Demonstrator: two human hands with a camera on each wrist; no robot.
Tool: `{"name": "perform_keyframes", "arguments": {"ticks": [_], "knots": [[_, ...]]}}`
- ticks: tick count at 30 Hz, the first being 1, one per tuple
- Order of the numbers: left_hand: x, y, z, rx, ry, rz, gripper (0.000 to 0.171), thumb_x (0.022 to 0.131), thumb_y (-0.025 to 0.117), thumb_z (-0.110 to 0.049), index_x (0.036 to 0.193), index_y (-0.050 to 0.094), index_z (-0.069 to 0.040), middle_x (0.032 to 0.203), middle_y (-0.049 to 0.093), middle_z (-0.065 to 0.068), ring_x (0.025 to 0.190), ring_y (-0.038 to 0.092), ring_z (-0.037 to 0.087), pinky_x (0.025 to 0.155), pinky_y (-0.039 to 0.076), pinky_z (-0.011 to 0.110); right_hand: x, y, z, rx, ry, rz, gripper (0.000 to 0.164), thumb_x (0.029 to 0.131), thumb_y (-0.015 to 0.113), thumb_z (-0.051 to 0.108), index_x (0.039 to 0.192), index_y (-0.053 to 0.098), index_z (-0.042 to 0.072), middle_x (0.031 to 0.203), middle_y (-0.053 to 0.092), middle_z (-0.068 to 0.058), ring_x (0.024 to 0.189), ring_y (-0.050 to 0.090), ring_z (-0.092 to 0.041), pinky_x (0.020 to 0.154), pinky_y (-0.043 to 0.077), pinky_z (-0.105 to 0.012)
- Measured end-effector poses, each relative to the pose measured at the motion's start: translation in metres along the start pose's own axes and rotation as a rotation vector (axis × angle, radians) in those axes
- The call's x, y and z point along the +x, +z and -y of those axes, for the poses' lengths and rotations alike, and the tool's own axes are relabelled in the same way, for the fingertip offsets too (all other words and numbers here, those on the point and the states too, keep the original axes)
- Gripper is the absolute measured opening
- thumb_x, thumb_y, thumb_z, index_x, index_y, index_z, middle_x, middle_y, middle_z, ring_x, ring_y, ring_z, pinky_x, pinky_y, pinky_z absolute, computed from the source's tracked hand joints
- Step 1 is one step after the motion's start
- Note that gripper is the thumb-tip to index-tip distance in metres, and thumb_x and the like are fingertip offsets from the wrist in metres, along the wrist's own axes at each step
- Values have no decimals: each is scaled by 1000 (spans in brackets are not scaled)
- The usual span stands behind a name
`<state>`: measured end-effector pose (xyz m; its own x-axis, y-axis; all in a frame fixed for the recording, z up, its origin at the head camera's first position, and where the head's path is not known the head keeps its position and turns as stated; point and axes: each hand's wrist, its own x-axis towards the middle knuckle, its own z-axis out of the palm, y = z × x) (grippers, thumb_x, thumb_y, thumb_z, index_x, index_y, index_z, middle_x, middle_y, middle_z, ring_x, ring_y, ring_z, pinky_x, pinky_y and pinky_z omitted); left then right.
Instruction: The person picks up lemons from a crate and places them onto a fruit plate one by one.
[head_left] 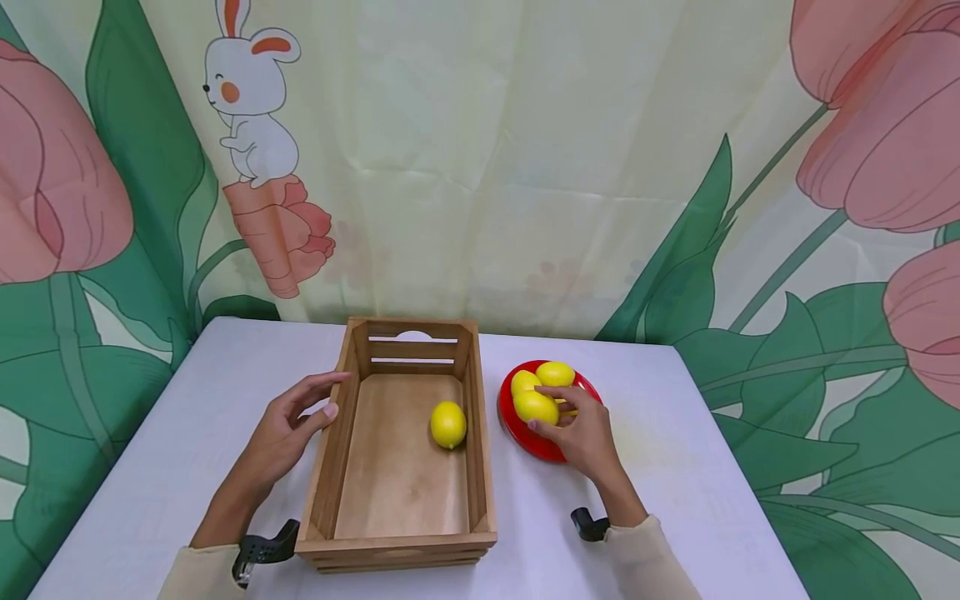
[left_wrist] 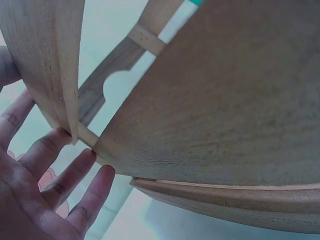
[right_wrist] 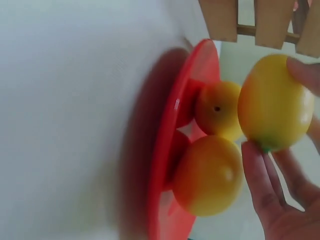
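Observation:
A yellow lemon (head_left: 536, 407) is pinched between the thumb and fingers of my right hand (head_left: 588, 435), over the red plate (head_left: 536, 446). In the right wrist view this lemon (right_wrist: 275, 102) sits clear of the plate, its green-tinged tip toward the fingers. Other lemons (head_left: 555, 374) lie on the plate, partly hidden by the hand. My left hand (head_left: 281, 433) touches the left wall of the wooden crate (head_left: 324, 475). Its fingers (left_wrist: 90, 195) reach loosely along the slats in the left wrist view. Inside the crate, one lemon (head_left: 447, 425) rests near the right wall.
The crate and plate stand side by side on a white-covered table (head_left: 660, 500). Behind the table hangs a printed curtain (head_left: 480, 167) with tulips and a rabbit. Black straps (head_left: 266, 547) circle both wrists.

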<state>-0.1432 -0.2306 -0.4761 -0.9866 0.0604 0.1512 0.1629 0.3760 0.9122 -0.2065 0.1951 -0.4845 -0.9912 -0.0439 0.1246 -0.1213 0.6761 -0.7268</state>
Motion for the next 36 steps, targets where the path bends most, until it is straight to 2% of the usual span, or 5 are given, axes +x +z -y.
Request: {"name": "perform_keyframes", "arguments": {"ticks": [8, 14, 18, 26, 36], "knots": [[-1, 0, -1, 7, 5, -1, 40, 103, 54, -33, 143, 50, -34, 151, 48, -9, 135, 44, 2, 99, 46, 28, -6, 6, -1, -68, 39, -77, 53, 72, 90, 26, 121, 71, 29, 123, 61, -2, 106, 58, -25, 81, 60, -39], [-1, 1, -4, 9, 9, 1, 41, 103, 54, -34, 144, 49, -33, 152, 47, -7, 138, 44, 15, 99, 46, 25, -11, 12, -5, -119, 35, -115, 52, 71, 90, 26, 120, 72, 26, 118, 61, -3, 104, 58, -26, 81, 60, -39], [-1, 1, -4, 5, 4, -3, 41, 103, 54, -34, 144, 50, -32, 152, 46, -5, 139, 44, 21, 102, 45, 37, -14, 16, -8, -136, 25, -134, 51, 71, 90, 25, 119, 73, 25, 116, 61, -3, 101, 57, -25, 79, 59, -39], [0, 2, -2, 4, -13, -5, 41, 102, 55, -37, 143, 50, -35, 151, 48, -9, 137, 45, 14, 101, 46, 35, -16, 24, -10, -186, 37, -156, 52, 69, 91, 25, 118, 73, 22, 109, 57, -4, 96, 53, -21, 75, 57, -35], [-1, 2, 0, -15, 1, -8, 41, 102, 55, -36, 143, 50, -33, 152, 47, -6, 139, 44, 24, 105, 42, 55, -18, 30, -14, -244, 41, -173, 53, 67, 92, 26, 117, 75, 20, 105, 56, -5, 98, 51, -19, 82, 54, -41]]}}
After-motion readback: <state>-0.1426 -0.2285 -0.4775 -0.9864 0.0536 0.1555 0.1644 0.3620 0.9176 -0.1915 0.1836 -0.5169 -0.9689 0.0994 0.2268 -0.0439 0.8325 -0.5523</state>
